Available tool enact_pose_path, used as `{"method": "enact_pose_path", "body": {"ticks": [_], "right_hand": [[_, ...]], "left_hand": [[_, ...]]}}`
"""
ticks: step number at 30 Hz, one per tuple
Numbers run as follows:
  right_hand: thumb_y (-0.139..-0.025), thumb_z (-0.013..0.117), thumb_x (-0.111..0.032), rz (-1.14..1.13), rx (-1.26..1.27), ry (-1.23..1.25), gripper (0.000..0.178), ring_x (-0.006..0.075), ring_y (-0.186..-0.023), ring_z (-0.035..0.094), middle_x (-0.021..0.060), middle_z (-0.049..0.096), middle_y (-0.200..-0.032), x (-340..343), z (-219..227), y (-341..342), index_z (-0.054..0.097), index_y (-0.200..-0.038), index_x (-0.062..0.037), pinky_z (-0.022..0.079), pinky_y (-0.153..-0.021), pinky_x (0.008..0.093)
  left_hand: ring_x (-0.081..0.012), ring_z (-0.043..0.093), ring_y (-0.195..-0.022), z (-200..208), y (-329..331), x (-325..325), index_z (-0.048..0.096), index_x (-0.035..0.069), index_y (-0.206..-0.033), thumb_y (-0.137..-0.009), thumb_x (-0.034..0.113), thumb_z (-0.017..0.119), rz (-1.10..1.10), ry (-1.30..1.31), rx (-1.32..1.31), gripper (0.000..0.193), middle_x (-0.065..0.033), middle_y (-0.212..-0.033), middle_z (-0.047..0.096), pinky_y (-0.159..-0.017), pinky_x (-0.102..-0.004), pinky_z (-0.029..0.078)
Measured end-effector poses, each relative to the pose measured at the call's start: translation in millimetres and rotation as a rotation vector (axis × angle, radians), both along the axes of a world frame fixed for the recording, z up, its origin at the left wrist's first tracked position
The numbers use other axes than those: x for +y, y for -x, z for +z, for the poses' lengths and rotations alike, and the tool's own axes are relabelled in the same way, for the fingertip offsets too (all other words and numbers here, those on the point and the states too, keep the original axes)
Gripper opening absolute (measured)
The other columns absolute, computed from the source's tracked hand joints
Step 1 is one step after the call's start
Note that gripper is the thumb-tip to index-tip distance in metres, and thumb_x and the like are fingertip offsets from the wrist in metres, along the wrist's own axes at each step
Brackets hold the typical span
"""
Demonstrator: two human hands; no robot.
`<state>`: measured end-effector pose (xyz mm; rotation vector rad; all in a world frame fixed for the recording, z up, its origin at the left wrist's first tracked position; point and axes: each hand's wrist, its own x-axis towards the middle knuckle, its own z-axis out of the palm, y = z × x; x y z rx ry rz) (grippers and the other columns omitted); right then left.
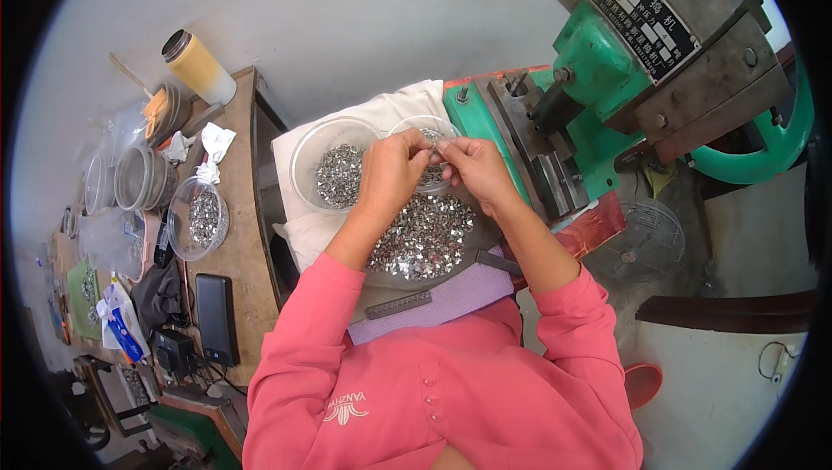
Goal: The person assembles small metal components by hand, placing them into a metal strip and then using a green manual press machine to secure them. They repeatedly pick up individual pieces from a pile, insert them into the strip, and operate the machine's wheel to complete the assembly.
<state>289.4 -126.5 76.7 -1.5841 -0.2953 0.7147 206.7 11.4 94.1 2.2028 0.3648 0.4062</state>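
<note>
Small shiny metal pieces point(422, 240) lie heaped beside two clear tubs point(328, 133) of similar bits. Over the smaller tub point(423, 118), left hand point(396, 168) and right hand point(478, 173) meet, each grip pinched closed, on what I cannot tell; a green press point(598, 67) stands rightward.

Pale wall point(347, 19) behind; wooden table point(256, 292) at left.
</note>
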Motion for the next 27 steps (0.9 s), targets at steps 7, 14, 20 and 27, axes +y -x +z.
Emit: {"method": "enact_pose_path", "body": {"ticks": [7, 14, 20, 27], "right_hand": [[-0.102, 0.056, -0.021, 0.019, -0.120, 0.072, 0.030, 0.0073, -0.057, 0.061, 0.0067, 0.073, -0.090, -3, 4, 3, 0.070, -0.115, 0.0011, 0.049, -0.051, 0.0226], [-0.101, 0.056, -0.020, -0.022, -0.168, -0.027, 0.029, 0.0097, -0.059, 0.065, 0.0057, 0.074, -0.089, 3, -11, 5, 0.071, -0.114, 0.0000, 0.051, -0.051, 0.0240], [-0.098, 0.058, -0.014, -0.009, -0.367, 0.093, 0.030, 0.0149, -0.061, 0.071, 0.0098, 0.074, -0.084, 4, 2, 4, 0.067, -0.121, 0.0019, 0.054, -0.055, 0.0291], [-0.093, 0.066, -0.014, 0.035, -0.597, 0.292, 0.029, 0.0165, -0.058, 0.070, 0.0134, 0.073, -0.078, 7, 11, 4, 0.069, -0.118, 0.0004, 0.053, -0.056, 0.0307]], "left_hand": [[-0.0159, 0.070, -0.071, -7, 0, 4, 0.070, -0.002, -0.092, -0.084, 0.007, 0.069, 0.002, 0.055, -0.023, 0.012, -0.0119, -0.079, 0.073, -0.067, -0.0300, 0.053], [-0.0077, 0.064, -0.070, -11, -1, 6, 0.068, -0.003, -0.088, -0.084, 0.004, 0.069, 0.006, 0.190, -0.045, 0.008, -0.0046, -0.075, 0.070, -0.066, -0.0256, 0.051], [-0.0088, 0.065, -0.070, -14, 1, 10, 0.068, -0.002, -0.088, -0.083, 0.005, 0.069, 0.040, 0.170, -0.063, 0.009, -0.0054, -0.075, 0.071, -0.066, -0.0261, 0.052], [-0.0193, 0.070, -0.070, -15, 2, 6, 0.069, -0.001, -0.089, -0.082, 0.010, 0.070, 0.053, 0.102, -0.125, 0.013, -0.0127, -0.078, 0.072, -0.068, -0.0317, 0.055]]}}
